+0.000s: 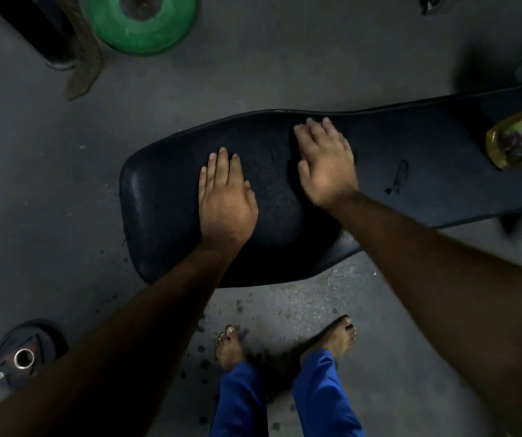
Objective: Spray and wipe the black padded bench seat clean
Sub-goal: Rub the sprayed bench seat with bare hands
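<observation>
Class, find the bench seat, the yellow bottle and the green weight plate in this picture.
bench seat (165, 200): head view, bare padding at its left end.
yellow bottle (520, 140): head view, middle of its body.
green weight plate (111, 23): head view, left side of its ring.

We note the bench seat (165, 197) is black padded vinyl, faintly glossy at its rounded end and finely grained mid-pad. The floor (253, 64) looks matt, rough grey concrete. The bottle (520, 138) is glossy translucent yellow plastic with a paper label.
</observation>
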